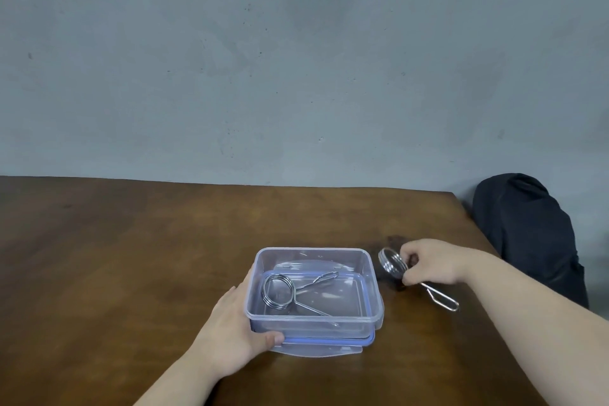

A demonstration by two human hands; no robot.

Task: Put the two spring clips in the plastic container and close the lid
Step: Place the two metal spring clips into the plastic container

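Note:
A clear plastic container [374,287] sits open on the wooden table, resting on top of its blue-rimmed lid [329,342]. One metal spring clip [280,290] lies inside it, coil to the left, handles pointing right. My left hand [237,333] grips the container's left front corner, thumb on the lid's edge. Just right of the container, my right hand [431,262] pinches the second spring clip [392,262] near its coil; its wire handles [443,298] stick out toward the right, low over the table.
The brown wooden table [131,273] reaches a grey concrete wall behind. A dark bag or cloth bundle [527,234] sits past the table's right edge. A dark stain [393,239] marks the wood near my right hand.

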